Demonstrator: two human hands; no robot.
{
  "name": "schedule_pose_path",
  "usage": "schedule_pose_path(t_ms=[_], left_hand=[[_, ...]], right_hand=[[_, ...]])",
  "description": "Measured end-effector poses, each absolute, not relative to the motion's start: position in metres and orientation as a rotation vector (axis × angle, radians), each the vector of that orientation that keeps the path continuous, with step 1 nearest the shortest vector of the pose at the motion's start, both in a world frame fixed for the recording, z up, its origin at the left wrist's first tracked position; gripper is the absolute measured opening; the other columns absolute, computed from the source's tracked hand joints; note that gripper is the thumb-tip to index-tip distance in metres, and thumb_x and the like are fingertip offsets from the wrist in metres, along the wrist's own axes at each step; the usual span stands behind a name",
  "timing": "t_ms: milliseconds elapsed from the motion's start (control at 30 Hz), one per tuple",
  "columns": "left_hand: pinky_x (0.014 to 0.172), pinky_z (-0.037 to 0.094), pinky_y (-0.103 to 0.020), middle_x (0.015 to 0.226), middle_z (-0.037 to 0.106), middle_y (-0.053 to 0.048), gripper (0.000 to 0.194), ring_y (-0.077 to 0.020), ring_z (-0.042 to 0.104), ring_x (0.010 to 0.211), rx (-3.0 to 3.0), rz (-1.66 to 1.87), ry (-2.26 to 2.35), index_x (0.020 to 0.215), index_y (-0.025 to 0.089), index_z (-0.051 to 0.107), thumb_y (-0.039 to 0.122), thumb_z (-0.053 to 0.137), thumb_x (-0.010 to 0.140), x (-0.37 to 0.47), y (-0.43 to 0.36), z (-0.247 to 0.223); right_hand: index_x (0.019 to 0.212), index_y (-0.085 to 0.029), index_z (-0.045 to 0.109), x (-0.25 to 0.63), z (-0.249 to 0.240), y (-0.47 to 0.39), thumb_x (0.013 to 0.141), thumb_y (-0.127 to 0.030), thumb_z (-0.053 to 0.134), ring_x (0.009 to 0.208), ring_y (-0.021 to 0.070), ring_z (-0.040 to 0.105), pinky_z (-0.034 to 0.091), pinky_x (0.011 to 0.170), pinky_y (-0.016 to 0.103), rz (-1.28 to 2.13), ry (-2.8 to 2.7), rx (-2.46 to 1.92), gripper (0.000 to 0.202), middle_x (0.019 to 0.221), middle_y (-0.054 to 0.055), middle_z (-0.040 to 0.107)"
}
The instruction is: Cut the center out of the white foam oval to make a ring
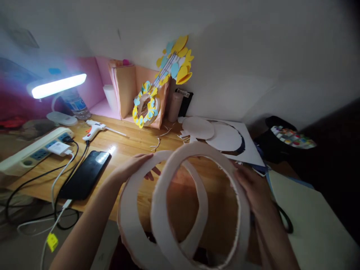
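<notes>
Two large white foam-board rings overlap in front of me, over the front of the desk. My left hand grips the upper rim of the left ring, its fingertips showing through the opening. The right ring stands in front of it and covers part of it; my right hand is closed on its right rim. That ring's inner edge looks rough. Whether the two rings touch cannot be made out.
A glue gun, phone and power strip with tangled cables lie left. A lit lamp stands behind. A paper-flower guitar shape leans at the back. Cut white board and scraps lie right of centre.
</notes>
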State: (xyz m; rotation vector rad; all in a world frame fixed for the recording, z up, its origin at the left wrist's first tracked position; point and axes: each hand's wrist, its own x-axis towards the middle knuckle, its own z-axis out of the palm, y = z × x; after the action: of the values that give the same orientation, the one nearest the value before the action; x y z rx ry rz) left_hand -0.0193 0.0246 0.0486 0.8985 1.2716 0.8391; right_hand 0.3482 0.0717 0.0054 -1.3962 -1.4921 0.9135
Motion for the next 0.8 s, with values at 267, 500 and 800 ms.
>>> schedule_pose_path(t_ms=[267, 500, 800], left_hand=[[0.068, 0.055, -0.033, 0.089, 0.075, -0.018, 0.05, -0.0224, 0.071, 0.072, 0.895, 0.754, 1.056, 0.096, 0.01, 0.069, 0.056, 0.059, 0.08, -0.009, 0.049, 0.026], [0.061, 0.054, -0.025, 0.09, 0.075, -0.011, 0.024, -0.016, 0.069, 0.066, 0.989, 0.806, 1.057, 0.088, 0.016, 0.071, 0.034, 0.074, 0.072, -0.005, 0.054, 0.022], [0.059, 0.053, -0.029, 0.081, 0.075, -0.012, 0.029, -0.0213, 0.07, 0.067, 1.099, 0.811, 1.143, 0.084, 0.016, 0.073, 0.043, 0.072, 0.073, 0.005, 0.076, 0.051]], right_hand=[[0.106, -0.02, 0.063, 0.291, -0.029, 0.069, 0.077, -0.053, 0.063, 0.099, 0.026, 0.066, 0.051, 0.088, 0.04, 1.059, -1.565, -1.32, 0.043, 0.105, 0.01, 0.071], [0.091, -0.021, 0.063, 0.291, -0.032, 0.061, 0.072, -0.048, 0.071, 0.102, 0.0267, 0.061, 0.046, 0.094, 0.044, 0.78, -1.689, -1.331, 0.034, 0.106, 0.012, 0.065], [0.107, -0.023, 0.06, 0.305, -0.024, 0.067, 0.059, -0.042, 0.082, 0.084, 0.0256, 0.069, 0.056, 0.071, 0.035, 1.394, -1.449, -1.383, 0.056, 0.096, 0.007, 0.072]])
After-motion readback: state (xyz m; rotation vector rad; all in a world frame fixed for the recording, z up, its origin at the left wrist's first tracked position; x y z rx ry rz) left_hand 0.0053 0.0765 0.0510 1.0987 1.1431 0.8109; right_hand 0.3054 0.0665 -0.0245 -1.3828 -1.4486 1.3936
